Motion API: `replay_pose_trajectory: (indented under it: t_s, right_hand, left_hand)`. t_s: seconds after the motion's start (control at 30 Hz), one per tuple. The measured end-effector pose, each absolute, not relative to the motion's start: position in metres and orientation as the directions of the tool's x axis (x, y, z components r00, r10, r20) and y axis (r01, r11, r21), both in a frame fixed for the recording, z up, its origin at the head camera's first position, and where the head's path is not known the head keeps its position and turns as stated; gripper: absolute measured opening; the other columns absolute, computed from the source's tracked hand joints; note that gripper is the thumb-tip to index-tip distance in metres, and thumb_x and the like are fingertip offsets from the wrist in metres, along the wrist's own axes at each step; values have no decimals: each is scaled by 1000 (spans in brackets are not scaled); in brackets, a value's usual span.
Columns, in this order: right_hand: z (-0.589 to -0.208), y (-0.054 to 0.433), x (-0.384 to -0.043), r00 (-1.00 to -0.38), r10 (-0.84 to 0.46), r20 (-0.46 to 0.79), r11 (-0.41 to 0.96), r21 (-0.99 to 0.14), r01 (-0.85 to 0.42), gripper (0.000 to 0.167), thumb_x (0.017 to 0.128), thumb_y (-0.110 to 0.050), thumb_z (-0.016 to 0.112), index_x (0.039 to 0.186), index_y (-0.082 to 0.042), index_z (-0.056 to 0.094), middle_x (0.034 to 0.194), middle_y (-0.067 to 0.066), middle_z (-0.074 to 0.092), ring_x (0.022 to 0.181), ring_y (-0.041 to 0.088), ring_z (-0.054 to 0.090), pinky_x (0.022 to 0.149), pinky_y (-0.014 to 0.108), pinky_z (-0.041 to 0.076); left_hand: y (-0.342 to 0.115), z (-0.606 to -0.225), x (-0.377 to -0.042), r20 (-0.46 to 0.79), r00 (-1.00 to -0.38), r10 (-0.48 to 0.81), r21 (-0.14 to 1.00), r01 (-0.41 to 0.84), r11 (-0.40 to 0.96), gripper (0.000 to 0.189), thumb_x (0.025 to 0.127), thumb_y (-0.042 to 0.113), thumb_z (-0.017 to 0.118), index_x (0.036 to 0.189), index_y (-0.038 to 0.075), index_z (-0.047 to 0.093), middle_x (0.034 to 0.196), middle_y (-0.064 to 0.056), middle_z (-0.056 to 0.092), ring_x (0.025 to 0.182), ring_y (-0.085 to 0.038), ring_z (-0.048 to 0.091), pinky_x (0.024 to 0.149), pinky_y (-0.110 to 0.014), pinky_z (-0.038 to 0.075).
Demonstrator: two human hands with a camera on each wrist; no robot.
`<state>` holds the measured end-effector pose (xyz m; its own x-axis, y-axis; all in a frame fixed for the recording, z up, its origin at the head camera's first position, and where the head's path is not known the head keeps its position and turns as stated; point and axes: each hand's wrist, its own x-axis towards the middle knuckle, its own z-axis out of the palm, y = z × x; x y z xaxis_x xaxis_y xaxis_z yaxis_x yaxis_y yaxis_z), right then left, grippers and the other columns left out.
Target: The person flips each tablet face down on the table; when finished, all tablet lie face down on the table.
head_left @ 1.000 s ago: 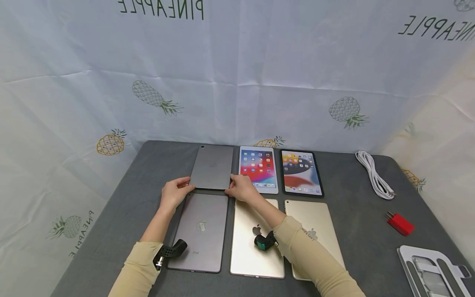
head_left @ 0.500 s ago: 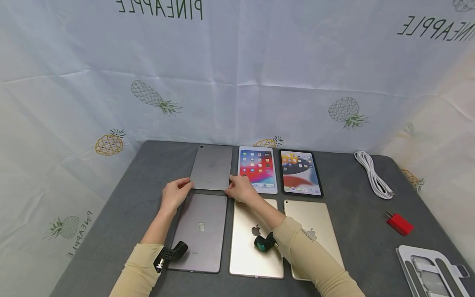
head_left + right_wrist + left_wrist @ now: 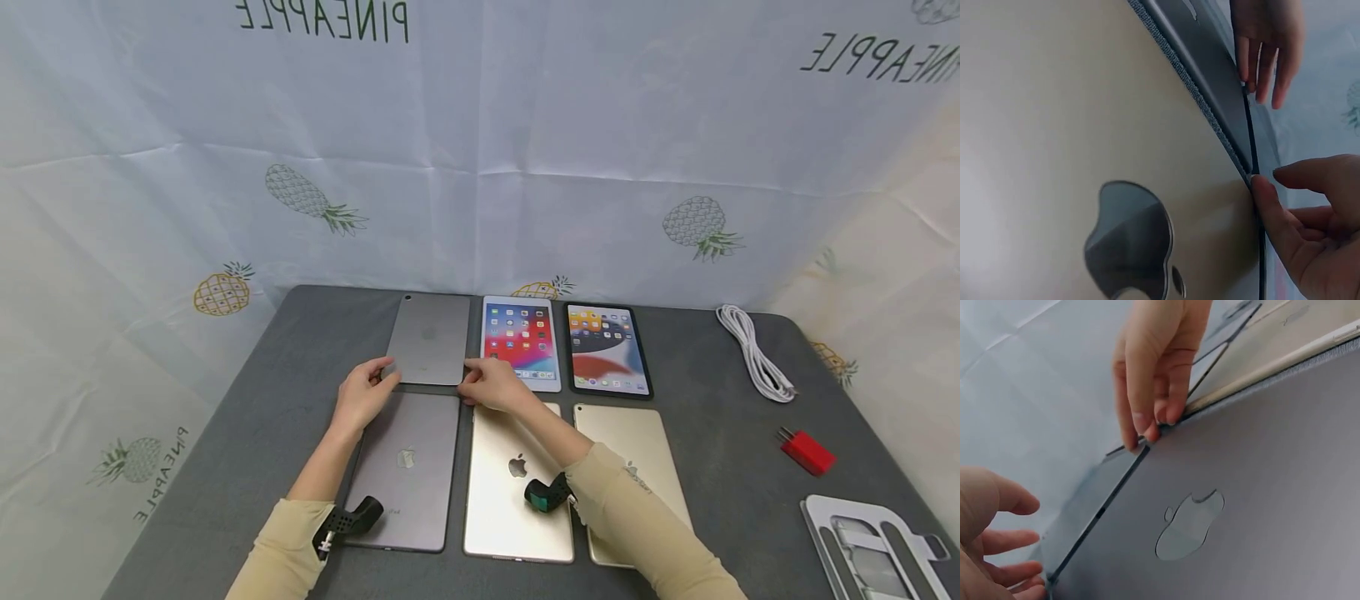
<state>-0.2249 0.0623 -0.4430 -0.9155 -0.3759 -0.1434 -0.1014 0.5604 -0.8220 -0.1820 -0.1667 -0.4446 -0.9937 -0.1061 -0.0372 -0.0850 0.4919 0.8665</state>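
Observation:
A dark grey tablet (image 3: 429, 335) lies back up in the far row's left place, its near edge just beyond a second grey tablet (image 3: 411, 471) with an Apple logo. My left hand (image 3: 363, 397) is at its near left corner, thumb apart from the fingers; the left wrist view shows those fingers (image 3: 1013, 540) spread and loosely bent. At the near right corner is my right hand (image 3: 493, 385). Seen from the right wrist, its thumb and forefinger (image 3: 1310, 174) stand apart, with fingertips right at the tablet edges. Neither hand grips the tablet.
Two tablets with lit screens, one white-framed (image 3: 519, 342) and one black-framed (image 3: 609, 348), lie to the right. Two gold tablets (image 3: 498, 508) (image 3: 645, 442) lie nearer, under the right forearm. A white cable (image 3: 753, 354), red plug (image 3: 808, 452) and silver stand (image 3: 870, 542) line the right side.
The grey tablet's near edge has come down flat on the table. Both hands, which held its near corners, have loosened, and the left has drawn back slightly, its thumb lifting off.

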Motion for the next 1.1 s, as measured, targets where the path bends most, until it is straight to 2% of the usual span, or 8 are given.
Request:
replay_pose_trajectory:
  t_s: [0.1,0.33,0.5,0.63,0.87,1.1]
  right_hand:
    - [-443,70,-222,-923,-356,-149,518,-853,-62,47,90,-5,64,135,4,54,89,6,66,66,15,69,60,26,57]
    - [-438,95,-219,-952,-282,-117,508,-860,-45,38,93,-11,62,130,-4,62,99,7,67,68,17,67,60,30,57]
    - [-434,116,-217,-971,-218,-94,564,-825,-46,36,93,-18,64,128,-10,64,104,5,67,83,18,62,64,29,53]
    - [-433,133,-215,-983,-163,-89,586,-810,-24,39,93,-21,65,130,-12,63,110,7,66,98,22,58,71,31,51]
    - [-432,156,-209,-986,-138,-95,582,-813,-3,47,93,-20,63,138,-9,55,134,14,56,120,33,51,89,47,50]
    - [-432,167,-201,-986,-105,-131,562,-826,50,57,94,-21,62,146,-8,43,147,19,40,133,38,39,106,58,36]
  left_hand:
    - [-164,-443,-181,-39,-995,-89,871,-78,485,43,98,18,57,137,1,53,142,-24,43,133,-39,40,106,-50,38]
    - [-153,-440,-179,-40,-997,-67,883,-66,465,39,97,21,59,134,8,58,144,-20,45,133,-38,41,105,-52,39]
    - [-144,-440,-177,-42,-999,-35,910,-53,412,36,97,21,60,131,10,61,140,-18,50,130,-35,46,104,-48,42]
    - [-135,-439,-175,-30,-1000,7,930,-26,368,35,97,20,60,130,9,61,132,-15,58,123,-30,53,99,-48,45]
    - [-114,-435,-176,-41,-994,100,956,-10,294,36,97,16,59,132,6,59,130,-15,61,120,-29,56,98,-47,45]
    - [-92,-432,-180,-67,-974,216,968,-11,250,45,96,14,59,137,-2,51,135,-19,56,125,-33,52,104,-47,41]
